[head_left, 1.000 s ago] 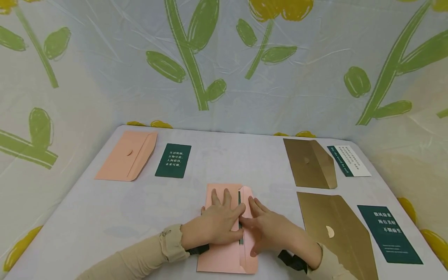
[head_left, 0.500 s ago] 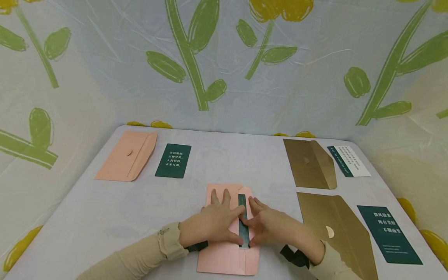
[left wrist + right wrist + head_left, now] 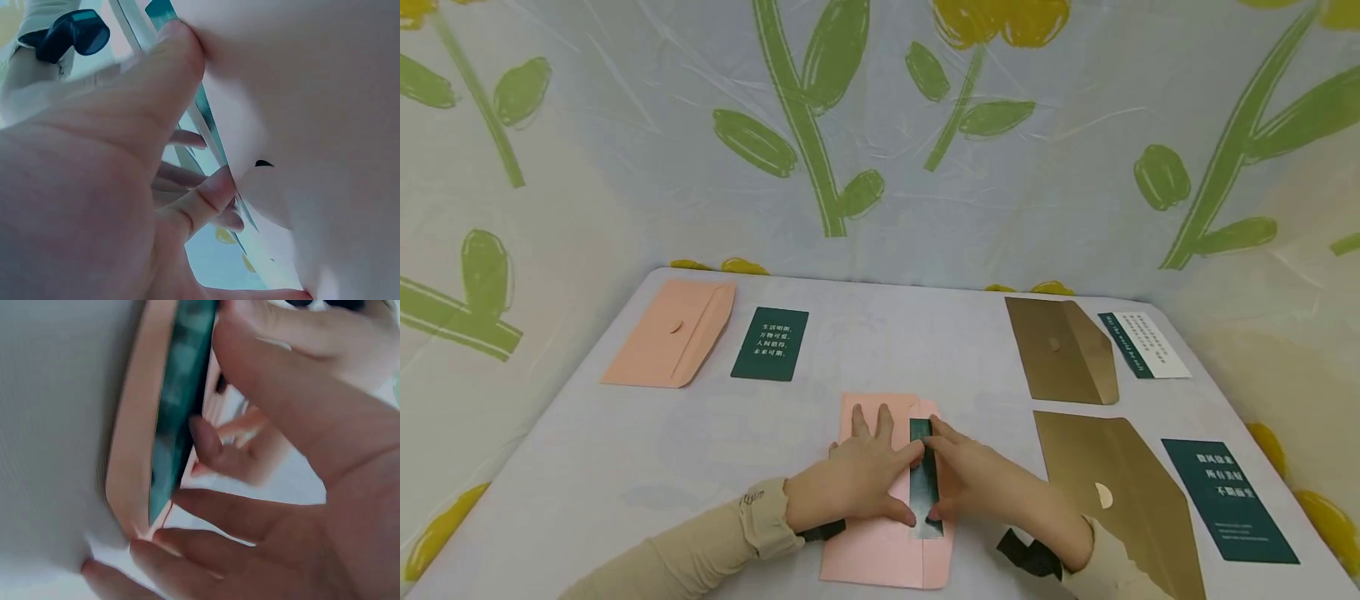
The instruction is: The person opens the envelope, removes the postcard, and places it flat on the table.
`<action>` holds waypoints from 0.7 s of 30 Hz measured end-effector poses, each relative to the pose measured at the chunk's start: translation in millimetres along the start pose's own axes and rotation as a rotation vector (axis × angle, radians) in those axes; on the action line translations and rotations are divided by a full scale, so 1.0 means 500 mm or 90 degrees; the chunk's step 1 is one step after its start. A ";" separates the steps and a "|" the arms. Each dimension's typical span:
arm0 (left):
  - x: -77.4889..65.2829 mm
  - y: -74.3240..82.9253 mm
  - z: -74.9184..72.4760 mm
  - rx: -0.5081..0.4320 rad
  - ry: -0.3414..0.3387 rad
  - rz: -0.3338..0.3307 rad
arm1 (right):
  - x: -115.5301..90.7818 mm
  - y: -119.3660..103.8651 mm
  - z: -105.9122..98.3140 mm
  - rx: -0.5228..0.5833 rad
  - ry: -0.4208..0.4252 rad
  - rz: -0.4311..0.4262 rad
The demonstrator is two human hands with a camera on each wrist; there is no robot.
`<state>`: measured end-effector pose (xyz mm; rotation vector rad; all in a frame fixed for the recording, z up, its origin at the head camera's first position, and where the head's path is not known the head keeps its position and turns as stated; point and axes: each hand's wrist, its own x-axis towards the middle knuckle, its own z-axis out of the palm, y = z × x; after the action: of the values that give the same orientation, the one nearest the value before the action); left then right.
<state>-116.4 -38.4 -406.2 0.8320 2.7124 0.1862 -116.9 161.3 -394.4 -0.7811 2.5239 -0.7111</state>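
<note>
In the head view a pink envelope (image 3: 872, 558) lies at the front middle, its flap unfolded to the right. A dark green card (image 3: 922, 492) shows as a strip at its mouth, the rest hidden inside. My left hand (image 3: 861, 475) is spread over the envelope, thumb and index fingertip at the mouth's edge. My right hand (image 3: 981, 479) holds the card, index finger near its far end and thumb near its near end. In the right wrist view the green card (image 3: 181, 381) stands out between the pink flap (image 3: 132, 437) and the right fingers.
A second pink envelope (image 3: 655, 342) and a green card (image 3: 770, 362) lie back left. On the right are a small gold envelope (image 3: 1052, 371), a larger gold envelope (image 3: 1075, 458), a green-and-white card (image 3: 1157, 342) and another green card (image 3: 1225, 521). Floral cloth (image 3: 962, 225) surrounds the table.
The green card has slid rightward out of the envelope's mouth, from a thin sliver to a wider strip. My right fingers have come onto the card; my left hand has hardly moved.
</note>
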 end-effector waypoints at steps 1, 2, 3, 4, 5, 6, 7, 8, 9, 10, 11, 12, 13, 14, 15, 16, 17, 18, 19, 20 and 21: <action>-0.001 0.000 0.000 0.001 0.000 -0.003 | -0.001 -0.004 0.003 -0.003 -0.007 0.009; -0.001 0.000 -0.001 0.002 -0.001 -0.006 | -0.001 -0.006 0.007 -0.009 -0.014 0.014; -0.001 0.000 -0.001 0.002 0.000 -0.007 | -0.001 -0.008 0.011 -0.020 -0.019 0.013; -0.001 0.000 0.000 0.002 0.001 -0.008 | -0.001 -0.009 0.014 -0.033 -0.022 0.006; 0.000 0.000 0.001 0.001 0.001 -0.008 | -0.001 -0.009 0.017 -0.047 -0.023 0.000; 0.000 0.000 0.002 -0.003 0.004 -0.007 | -0.001 -0.009 0.020 -0.060 -0.021 -0.004; 0.000 0.000 0.003 -0.005 0.006 -0.007 | -0.001 -0.008 0.021 -0.068 -0.020 -0.009; 0.001 0.000 0.005 -0.006 0.006 -0.005 | -0.001 -0.006 0.023 -0.075 -0.018 -0.012; 0.001 0.000 0.006 -0.007 0.008 -0.002 | -0.001 -0.006 0.023 -0.077 -0.018 -0.012; 0.001 0.000 0.007 -0.007 0.009 -0.001 | -0.001 -0.005 0.024 -0.081 -0.017 -0.013; 0.001 0.000 0.007 -0.006 0.010 0.001 | -0.001 -0.004 0.025 -0.083 -0.016 -0.012; 0.001 0.000 0.008 -0.005 0.011 0.002 | -0.001 -0.004 0.025 -0.085 -0.016 -0.011; 0.001 0.000 0.007 -0.003 0.011 0.002 | -0.001 -0.004 0.025 -0.086 -0.015 -0.007; 0.001 0.000 0.007 0.001 0.010 0.001 | -0.001 -0.005 0.024 -0.088 -0.015 -0.002; 0.001 0.000 0.006 0.005 0.009 -0.001 | -0.001 -0.005 0.024 -0.090 -0.015 0.004; 0.002 0.000 0.005 0.009 0.008 -0.002 | -0.001 -0.005 0.024 -0.093 -0.015 0.013; 0.002 0.000 0.004 0.011 0.007 -0.002 | -0.002 -0.006 0.023 -0.092 -0.015 0.023; 0.002 0.000 0.003 0.010 0.006 -0.002 | -0.003 -0.006 0.022 -0.090 -0.016 0.035; 0.001 0.000 0.002 0.010 0.006 -0.003 | -0.004 -0.006 0.022 -0.088 -0.015 0.046; 0.002 0.000 0.002 0.009 0.006 -0.003 | -0.005 -0.005 0.021 -0.087 -0.014 0.054; 0.002 0.000 0.001 0.008 0.007 -0.001 | -0.007 -0.005 0.020 -0.084 -0.013 0.061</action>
<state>-116.9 -37.9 -406.7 0.8341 2.7272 0.1751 -108.3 158.3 -400.1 -0.7019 2.5907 -0.5078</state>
